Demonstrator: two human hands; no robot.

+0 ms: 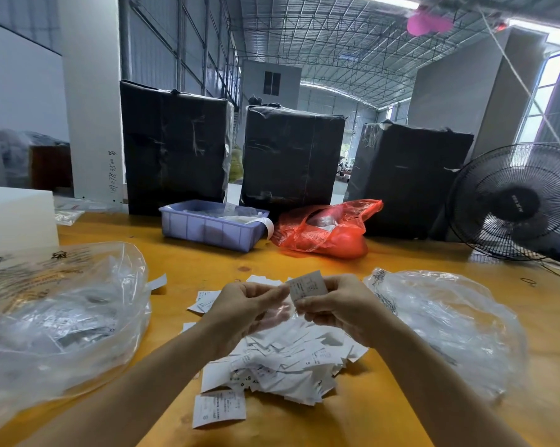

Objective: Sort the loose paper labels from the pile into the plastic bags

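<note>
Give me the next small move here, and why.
Probably read the label and carry it to a clear bag, left or right. The right hand pinches it above the pile; the left hand hovers beside it.

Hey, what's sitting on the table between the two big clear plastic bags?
In the head view, the pile of loose white paper labels lies between the left clear bag and the right clear bag; both hands hover above it.

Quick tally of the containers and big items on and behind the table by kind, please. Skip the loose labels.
Clear plastic bags: 2 (left, right)
Red plastic bag: 1
Blue bin: 1
Black wrapped bales: 3 ()
Fan: 1
Total: 8
</note>
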